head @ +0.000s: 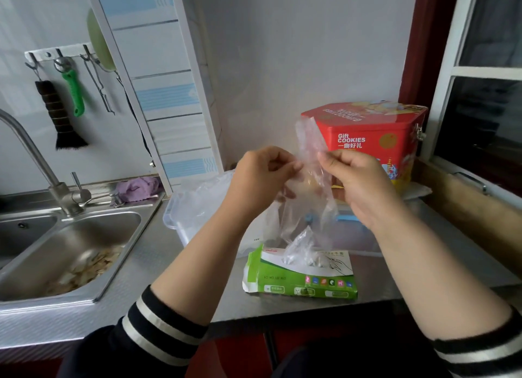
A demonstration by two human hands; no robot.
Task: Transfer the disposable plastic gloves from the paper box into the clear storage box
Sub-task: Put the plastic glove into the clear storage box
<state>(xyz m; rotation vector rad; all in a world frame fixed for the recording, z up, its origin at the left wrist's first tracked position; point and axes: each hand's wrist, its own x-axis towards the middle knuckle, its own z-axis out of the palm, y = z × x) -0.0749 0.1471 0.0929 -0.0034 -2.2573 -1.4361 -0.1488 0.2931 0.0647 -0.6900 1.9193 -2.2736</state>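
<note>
Plastic glove held up above the paper box

My left hand point(261, 177) and right hand point(358, 185) both pinch one clear plastic glove point(306, 196) above the green paper box point(299, 276); the clear storage box point(192, 208) sits just behind it.

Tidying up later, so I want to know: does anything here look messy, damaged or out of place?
Yes. The paper box is crumpled, its left end flap torn open, a glove poking out. Food scraps lie in the sink. A purple cloth sits bunched behind the sink.
</note>
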